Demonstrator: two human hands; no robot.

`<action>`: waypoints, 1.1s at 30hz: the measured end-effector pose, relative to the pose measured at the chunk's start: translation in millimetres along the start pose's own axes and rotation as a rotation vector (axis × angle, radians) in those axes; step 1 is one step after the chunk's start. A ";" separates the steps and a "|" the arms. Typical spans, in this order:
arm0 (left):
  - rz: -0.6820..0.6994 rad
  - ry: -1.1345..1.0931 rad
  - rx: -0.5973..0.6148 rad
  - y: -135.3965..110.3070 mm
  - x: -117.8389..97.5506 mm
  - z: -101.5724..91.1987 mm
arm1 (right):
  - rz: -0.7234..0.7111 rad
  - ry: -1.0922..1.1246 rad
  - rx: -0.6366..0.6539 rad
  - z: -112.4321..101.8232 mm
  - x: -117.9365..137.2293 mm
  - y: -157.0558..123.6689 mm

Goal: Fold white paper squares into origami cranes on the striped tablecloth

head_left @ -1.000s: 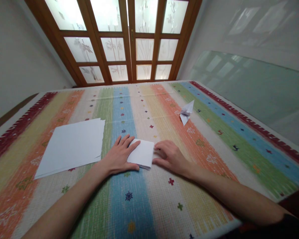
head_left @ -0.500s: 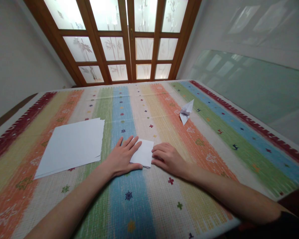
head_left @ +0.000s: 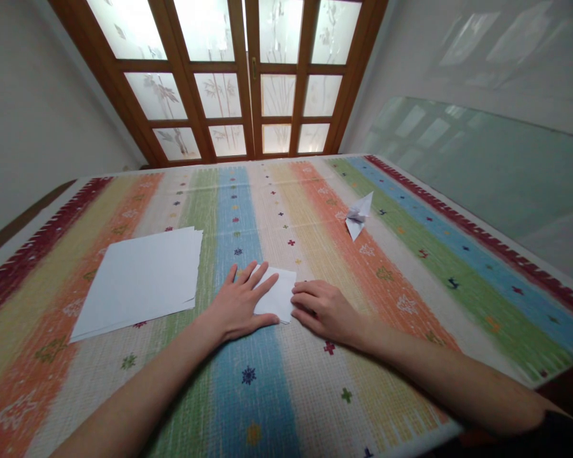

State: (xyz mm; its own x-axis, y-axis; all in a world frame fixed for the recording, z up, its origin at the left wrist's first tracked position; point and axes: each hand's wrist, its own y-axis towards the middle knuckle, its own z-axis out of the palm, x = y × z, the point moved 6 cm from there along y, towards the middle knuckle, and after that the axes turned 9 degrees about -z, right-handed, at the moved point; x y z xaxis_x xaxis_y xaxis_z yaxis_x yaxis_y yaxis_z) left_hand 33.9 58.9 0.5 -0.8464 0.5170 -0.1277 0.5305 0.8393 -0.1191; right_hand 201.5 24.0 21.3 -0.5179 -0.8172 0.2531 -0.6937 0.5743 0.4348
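Folded paper (head_left: 281, 294), white and roughly square, is lying flat on the striped tablecloth (head_left: 271, 394), between the two hands, partly over the blue stripe and partly over the pale one beside it. Left forearm is coming in from the lower left; left hand (head_left: 241, 304) is resting palm down, fingers spreading wide and nearly straight, holding the sheet down rather than grasping it. Its palm and fingers are covering the paper's left part; its thumb is pointing right along the near edge, leaving a bare patch between thumb and index finger. Right forearm is reaching in from the lower right; right hand (head_left: 328, 312) is lying low, fingers bending and sitting close together, their tips meeting the paper's right edge. Cannot tell whether they are pinching it. Loose sheets (head_left: 138, 280) are lying stacked to the left, well apart from the paper. A pointed paper figure (head_left: 358, 216) is sitting farther off, to the right, on the orange stripe.
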 end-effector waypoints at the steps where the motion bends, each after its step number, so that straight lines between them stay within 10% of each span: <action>1: -0.004 -0.002 0.002 0.1 -0.4 -0.3 | -0.003 -0.005 0.005 -0.4 0.4 0.6; 18: -0.041 0.033 -0.051 -0.2 0.5 2.2 | 0.153 -0.218 0.347 30.1 6.3 13.8; 33: 0.052 0.004 -0.017 -11.6 37.5 -7.1 | 0.098 -0.230 0.397 14.4 -3.1 10.1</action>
State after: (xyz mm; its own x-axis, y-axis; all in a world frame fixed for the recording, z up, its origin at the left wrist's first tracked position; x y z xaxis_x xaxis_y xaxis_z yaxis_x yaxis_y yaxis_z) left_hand -4.3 69.7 4.1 -0.8180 0.5604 -0.1297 0.5728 0.8140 -0.0961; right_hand 188.9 33.0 12.5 -0.6573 -0.7513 0.0586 -0.7503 0.6597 0.0425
